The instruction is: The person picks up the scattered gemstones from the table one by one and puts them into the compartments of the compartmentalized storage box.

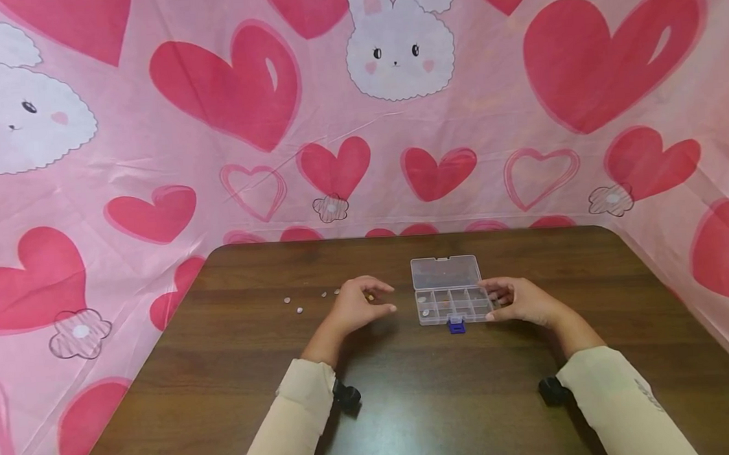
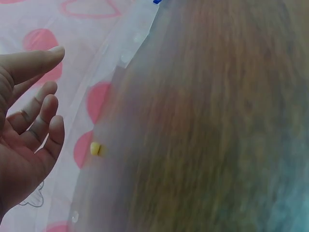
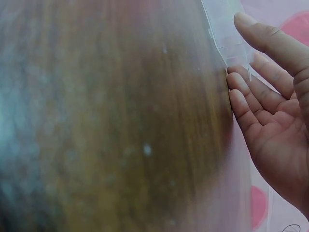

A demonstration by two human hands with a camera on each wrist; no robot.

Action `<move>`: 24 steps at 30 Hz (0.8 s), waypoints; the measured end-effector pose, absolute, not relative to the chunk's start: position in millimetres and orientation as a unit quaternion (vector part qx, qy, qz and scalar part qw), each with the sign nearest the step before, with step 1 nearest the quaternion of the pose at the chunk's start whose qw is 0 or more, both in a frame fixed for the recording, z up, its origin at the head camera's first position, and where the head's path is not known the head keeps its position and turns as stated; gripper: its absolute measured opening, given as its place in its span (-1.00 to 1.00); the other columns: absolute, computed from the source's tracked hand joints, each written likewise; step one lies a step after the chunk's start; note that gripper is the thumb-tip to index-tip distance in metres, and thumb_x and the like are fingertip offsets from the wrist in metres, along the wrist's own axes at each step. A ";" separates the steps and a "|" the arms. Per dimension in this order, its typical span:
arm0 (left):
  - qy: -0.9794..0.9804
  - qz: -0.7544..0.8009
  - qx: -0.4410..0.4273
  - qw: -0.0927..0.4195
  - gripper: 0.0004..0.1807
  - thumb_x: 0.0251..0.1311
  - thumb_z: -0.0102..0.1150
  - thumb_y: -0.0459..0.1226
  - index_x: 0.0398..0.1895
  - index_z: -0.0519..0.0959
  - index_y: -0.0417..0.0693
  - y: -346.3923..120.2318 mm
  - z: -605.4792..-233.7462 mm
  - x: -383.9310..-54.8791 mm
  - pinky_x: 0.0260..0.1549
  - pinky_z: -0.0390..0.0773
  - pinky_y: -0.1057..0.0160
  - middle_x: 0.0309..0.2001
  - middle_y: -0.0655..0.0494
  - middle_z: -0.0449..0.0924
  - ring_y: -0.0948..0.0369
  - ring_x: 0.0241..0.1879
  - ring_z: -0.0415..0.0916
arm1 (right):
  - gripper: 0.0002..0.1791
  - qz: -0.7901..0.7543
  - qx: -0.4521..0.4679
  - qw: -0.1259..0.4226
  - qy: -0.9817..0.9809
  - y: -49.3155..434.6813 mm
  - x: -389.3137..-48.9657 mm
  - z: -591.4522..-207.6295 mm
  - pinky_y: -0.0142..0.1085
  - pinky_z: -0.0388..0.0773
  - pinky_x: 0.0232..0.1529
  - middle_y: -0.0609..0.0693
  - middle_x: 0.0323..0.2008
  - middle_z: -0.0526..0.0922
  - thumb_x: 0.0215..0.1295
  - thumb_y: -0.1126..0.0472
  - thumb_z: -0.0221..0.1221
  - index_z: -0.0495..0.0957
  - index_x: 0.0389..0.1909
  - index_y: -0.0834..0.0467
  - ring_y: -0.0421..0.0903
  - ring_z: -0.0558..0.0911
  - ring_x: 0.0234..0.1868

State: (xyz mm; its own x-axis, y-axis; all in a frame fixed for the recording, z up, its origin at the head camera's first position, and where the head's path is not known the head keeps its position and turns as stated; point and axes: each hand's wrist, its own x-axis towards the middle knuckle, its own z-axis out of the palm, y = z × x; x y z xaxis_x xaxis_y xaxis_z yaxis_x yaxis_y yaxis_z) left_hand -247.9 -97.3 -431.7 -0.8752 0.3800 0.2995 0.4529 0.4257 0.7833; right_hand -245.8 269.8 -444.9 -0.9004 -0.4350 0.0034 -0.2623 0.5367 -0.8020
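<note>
A clear plastic compartment box (image 1: 458, 317) lies on the table with its lid (image 1: 445, 274) raised at the back and a blue clasp (image 1: 457, 327) at its front. Small whitish pieces (image 1: 426, 313) sit in its left compartments. My right hand (image 1: 525, 303) holds the box's right end, thumb at the front corner and fingertips by the back one. To the left of the box, my left hand (image 1: 356, 305) hovers with fingers loosely bent and thumb apart, holding nothing. A small yellow piece (image 2: 95, 149) lies on the table near its fingers.
Several small whitish pieces, one of them a round bead-like piece (image 1: 299, 310), lie scattered left of my left hand. The brown wooden table (image 1: 448, 402) ends at the back against a pink cloth (image 1: 390, 130) printed with hearts and rabbits.
</note>
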 end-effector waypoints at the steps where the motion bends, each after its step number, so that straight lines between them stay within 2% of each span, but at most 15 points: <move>1: -0.844 -0.475 -0.245 0.037 -0.66 -0.10 0.53 -0.34 -0.19 0.71 -0.24 -98.5 -431.2 -247.6 -0.31 0.52 0.24 -0.24 -0.15 0.66 0.02 -0.27 0.56 | -0.25 -0.437 -0.200 0.099 0.871 270.2 -246.0 -445.2 -0.29 0.52 -0.04 0.25 0.05 0.57 0.02 0.20 0.48 0.42 0.23 0.36 0.07 0.53 -0.02; 6: -0.847 -0.474 -0.237 0.031 -0.65 -0.11 0.53 -0.35 -0.18 0.71 -0.24 -104.5 -430.9 -247.0 -0.33 0.54 0.27 -0.23 -0.18 0.65 0.05 -0.28 0.56 | -0.25 -0.434 -0.200 0.099 0.873 271.1 -247.0 -446.5 -0.26 0.52 -0.04 0.26 0.06 0.57 0.03 0.19 0.47 0.42 0.24 0.35 0.08 0.53 -0.01; 13: -0.849 -0.475 -0.232 0.018 -0.63 -0.12 0.54 -0.36 -0.16 0.70 -0.25 -117.0 -433.4 -250.5 -0.24 0.59 0.12 -0.21 -0.18 0.64 -0.06 -0.24 0.59 | -0.25 -0.433 -0.199 0.100 0.873 270.3 -246.1 -445.7 -0.27 0.52 -0.04 0.26 0.06 0.56 0.03 0.19 0.47 0.42 0.24 0.35 0.08 0.53 -0.01; 20: -0.869 -0.438 -0.231 0.004 -0.58 -0.15 0.56 -0.34 -0.13 0.70 -0.20 -128.7 -435.1 -258.3 -0.16 0.56 0.15 -0.19 -0.04 0.67 0.10 -0.22 0.57 | -0.24 -0.431 -0.194 0.100 0.875 269.3 -245.2 -443.9 -0.28 0.52 -0.04 0.25 0.05 0.56 0.02 0.19 0.48 0.42 0.24 0.36 0.09 0.53 -0.01; 24: -0.877 -0.418 -0.236 -0.004 -0.56 -0.18 0.59 -0.33 -0.13 0.70 -0.16 -131.9 -436.3 -264.2 -0.17 0.53 0.20 -0.22 0.05 0.66 0.15 -0.23 0.54 | -0.24 -0.431 -0.193 0.103 0.876 269.4 -245.1 -443.6 -0.18 0.52 0.00 0.26 0.07 0.56 0.03 0.18 0.48 0.42 0.25 0.34 0.10 0.53 0.00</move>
State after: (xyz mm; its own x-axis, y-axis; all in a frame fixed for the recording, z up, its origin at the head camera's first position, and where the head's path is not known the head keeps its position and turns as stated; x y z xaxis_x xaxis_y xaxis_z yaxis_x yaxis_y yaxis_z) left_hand -264.2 -131.9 -436.3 -0.8882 0.4180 0.1909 0.4117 0.5393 0.7346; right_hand -245.1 269.4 -443.6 -0.9048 -0.4255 -0.0138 -0.2488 0.5549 -0.7939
